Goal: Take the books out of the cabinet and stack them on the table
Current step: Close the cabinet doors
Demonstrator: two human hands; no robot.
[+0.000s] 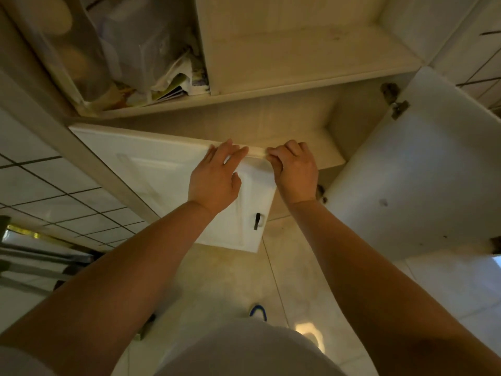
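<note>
My left hand (215,180) lies flat on the face of the white left cabinet door (151,169), its fingertips at the door's top edge. My right hand (295,169) grips the same edge near the corner with its fingers curled over it. A black handle (257,221) sits low on this door. Behind it the lower cabinet compartment (271,123) shows bare shelf boards. A pile of books and papers (176,85) lies in the upper left compartment under clear plastic bags (141,42). No table is in view.
The right cabinet door (406,172) stands wide open on its hinges. The upper right compartment (298,50) shows only bare boards. Tiled wall surrounds the cabinet, pale floor tiles lie below, and a metal rack (40,256) stands at the left.
</note>
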